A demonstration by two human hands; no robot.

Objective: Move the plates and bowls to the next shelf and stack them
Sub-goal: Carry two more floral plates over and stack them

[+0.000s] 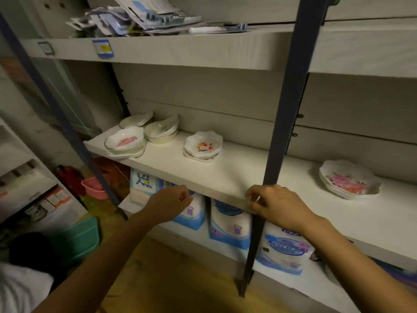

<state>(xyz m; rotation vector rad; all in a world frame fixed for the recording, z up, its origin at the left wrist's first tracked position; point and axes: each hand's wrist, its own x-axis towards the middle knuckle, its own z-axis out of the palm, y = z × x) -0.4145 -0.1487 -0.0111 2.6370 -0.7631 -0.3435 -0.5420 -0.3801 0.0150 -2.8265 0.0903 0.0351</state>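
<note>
White shelf (pixel 237 177) runs across the middle of the view, split by a dark blue post (pixel 291 109) standing in front of it. Left of the post sit 4 groups of dishes. At the far left end, a bowl stack (pixel 125 141) with a pink flower print rests at the shelf's front edge. Just behind it lies a plain plate (pixel 135 120), tilted against the back. Beside those, a cream bowl pile (pixel 162 131) holds a tilted bowl on top. Nearer the post, well apart from the others, stands a scalloped stack (pixel 203 146) with a bright floral centre. Right of the post, on the next section, a stack of 2 or 3 flowered plates (pixel 349 180) sits alone.

Both hands are bare and hold nothing. The left hand (pixel 171 205) hangs just below the shelf's front edge, fingers curled loosely inward. The right hand (pixel 277 203) is at the front edge by the post, fingers bent; whether it touches the board I cannot tell.

Blue-and-white packs (pixel 230 224) stand on the board below. Carded goods (pixel 144 16) pile up on the top shelf.
</note>
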